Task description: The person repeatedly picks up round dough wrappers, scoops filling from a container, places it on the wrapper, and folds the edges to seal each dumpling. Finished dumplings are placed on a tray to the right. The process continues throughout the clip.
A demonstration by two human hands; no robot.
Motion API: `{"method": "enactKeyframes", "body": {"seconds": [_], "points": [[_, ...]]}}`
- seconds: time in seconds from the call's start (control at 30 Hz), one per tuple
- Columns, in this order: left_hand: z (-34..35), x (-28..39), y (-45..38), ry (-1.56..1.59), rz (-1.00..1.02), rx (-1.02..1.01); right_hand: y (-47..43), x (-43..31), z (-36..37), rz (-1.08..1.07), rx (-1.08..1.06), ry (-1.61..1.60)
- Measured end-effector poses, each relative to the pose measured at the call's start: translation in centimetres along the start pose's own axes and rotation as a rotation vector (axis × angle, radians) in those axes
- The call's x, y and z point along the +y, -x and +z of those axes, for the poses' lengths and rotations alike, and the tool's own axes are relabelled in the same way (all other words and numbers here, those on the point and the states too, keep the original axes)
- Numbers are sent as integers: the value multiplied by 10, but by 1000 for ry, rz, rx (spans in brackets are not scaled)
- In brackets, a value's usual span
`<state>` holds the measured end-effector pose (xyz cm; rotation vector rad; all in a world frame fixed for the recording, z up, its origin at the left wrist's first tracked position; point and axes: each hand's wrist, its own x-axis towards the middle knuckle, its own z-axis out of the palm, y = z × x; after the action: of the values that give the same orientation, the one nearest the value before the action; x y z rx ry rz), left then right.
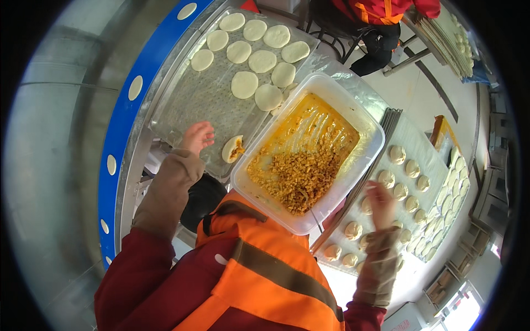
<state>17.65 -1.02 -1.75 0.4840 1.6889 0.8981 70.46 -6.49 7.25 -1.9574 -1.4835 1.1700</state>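
Observation:
My left hand (pixel 198 137) hovers over the near left part of a metal tray (pixel 186 107), fingers loosely bent and apart, with nothing in it. Beside it on the tray lies a dough piece (pixel 232 149) with orange-brown filling showing at its side. Flat dough rounds (pixel 262 61) cover the tray's far part. A translucent plastic tub (pixel 370 151) stands in front of my body, with chopped filling (pixel 302 176) heaped at its near end and oily liquid at the far end. My right hand (pixel 381 207), blurred, is over pleated buns (pixel 353 230) on the right-hand tray; its palm is hidden.
A blue conveyor edge (pixel 120 124) carrying pale dough discs (pixel 135 87) curves along the left. Beyond the bun tray (pixel 418 136), another tray holds many flat dough pieces (pixel 449 198). At the top, a co-worker (pixel 379 25) sits near a stack of trays (pixel 439 45).

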Motion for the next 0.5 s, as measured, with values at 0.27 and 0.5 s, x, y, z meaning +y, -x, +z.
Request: {"method": "enactKeyframes", "body": {"seconds": [0.27,0.5], "points": [[-6,-55,-37,-354,-167,-343,52,-77,125,-369,-267,528],[1,-67,-57,-460,-17,-626,59,-86,133,-343,-181,465]]}}
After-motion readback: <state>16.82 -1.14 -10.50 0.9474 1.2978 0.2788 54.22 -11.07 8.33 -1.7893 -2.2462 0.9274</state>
